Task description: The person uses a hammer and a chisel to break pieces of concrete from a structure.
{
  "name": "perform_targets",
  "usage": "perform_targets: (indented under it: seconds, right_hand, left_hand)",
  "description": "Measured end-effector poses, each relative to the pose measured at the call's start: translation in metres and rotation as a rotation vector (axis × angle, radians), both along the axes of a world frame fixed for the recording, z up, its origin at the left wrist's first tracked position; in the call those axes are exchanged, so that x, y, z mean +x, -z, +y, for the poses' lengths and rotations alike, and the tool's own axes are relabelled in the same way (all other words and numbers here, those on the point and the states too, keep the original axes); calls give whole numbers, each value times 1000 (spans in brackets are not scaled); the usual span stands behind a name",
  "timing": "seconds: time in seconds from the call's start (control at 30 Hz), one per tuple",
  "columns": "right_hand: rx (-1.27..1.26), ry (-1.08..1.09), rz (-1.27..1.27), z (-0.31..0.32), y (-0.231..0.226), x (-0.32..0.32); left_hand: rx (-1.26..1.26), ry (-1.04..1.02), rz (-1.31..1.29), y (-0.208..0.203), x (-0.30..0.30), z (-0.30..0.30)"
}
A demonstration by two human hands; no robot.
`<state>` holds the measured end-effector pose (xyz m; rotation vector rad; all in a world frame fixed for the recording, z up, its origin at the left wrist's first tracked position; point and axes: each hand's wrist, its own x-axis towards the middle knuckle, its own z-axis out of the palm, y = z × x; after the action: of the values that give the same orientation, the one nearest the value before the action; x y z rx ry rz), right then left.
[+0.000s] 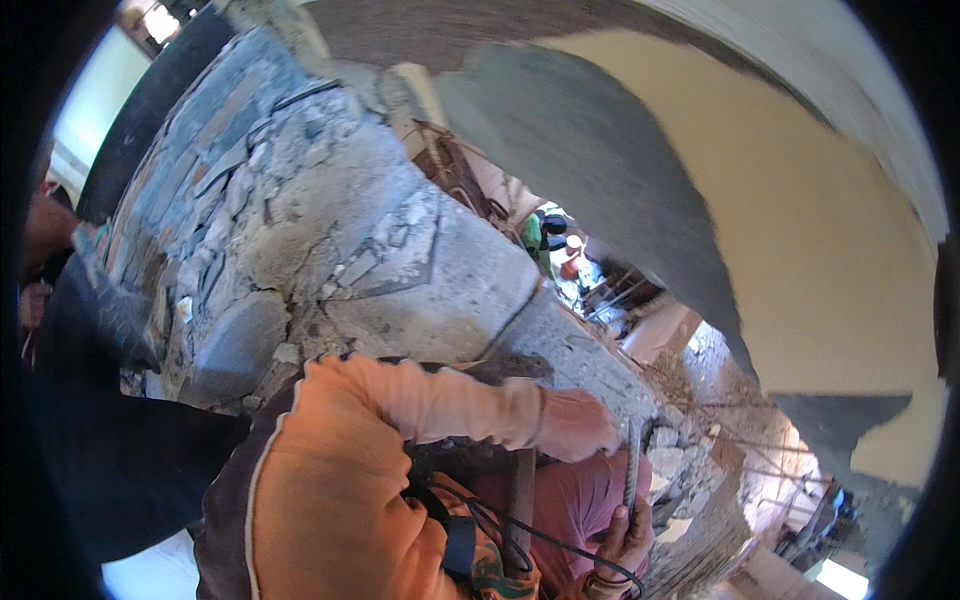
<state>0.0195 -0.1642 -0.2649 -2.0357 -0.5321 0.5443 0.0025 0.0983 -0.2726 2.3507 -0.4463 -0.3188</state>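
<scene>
My left arm, in an orange sleeve, crosses in front of me. My left hand [578, 424] is closed near the top of a ribbed steel rod [633, 462]; what its fingers hold, if anything, is hidden. My right hand [626, 543], lower down, is wrapped round the rod's lower part, and the rod stands nearly upright beside my knee. A wooden handle [522, 500] passes behind my left wrist, and a dark blunt block [512, 368] shows just beyond the forearm; whether they join is covered. My maroon trousers [565, 510] lie beneath both hands.
A broken concrete slab [420, 290] with loose rubble [240, 190] spreads ahead and left. Another person's dark-clothed leg [130, 450] is close on my left. Through a gap at right, people [570, 262] and bent bars [770, 445] show. A black cable [560, 543] hangs across my lap.
</scene>
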Motion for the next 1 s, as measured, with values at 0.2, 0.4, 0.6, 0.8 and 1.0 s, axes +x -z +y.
perform_targets:
  seconds: [0.2, 0.4, 0.6, 0.8, 1.0]
  right_hand:
    - [-24, -566, -194, 147, -64, 26]
    - [-284, -871, -258, 252, -91, 14]
    - [-109, -901, -197, 292, -35, 12]
    - [-202, -797, 169, 313, -33, 2]
    - [-125, -782, 5, 305, -16, -10]
  left_hand:
    - [-17, -190, 28, 19, -46, 32]
    - [-397, -343, -65, 63, -48, 11]
    - [-477, -349, -75, 70, -49, 16]
    - [-539, -326, -79, 67, -54, 16]
    - [-553, -320, -91, 64, -59, 23]
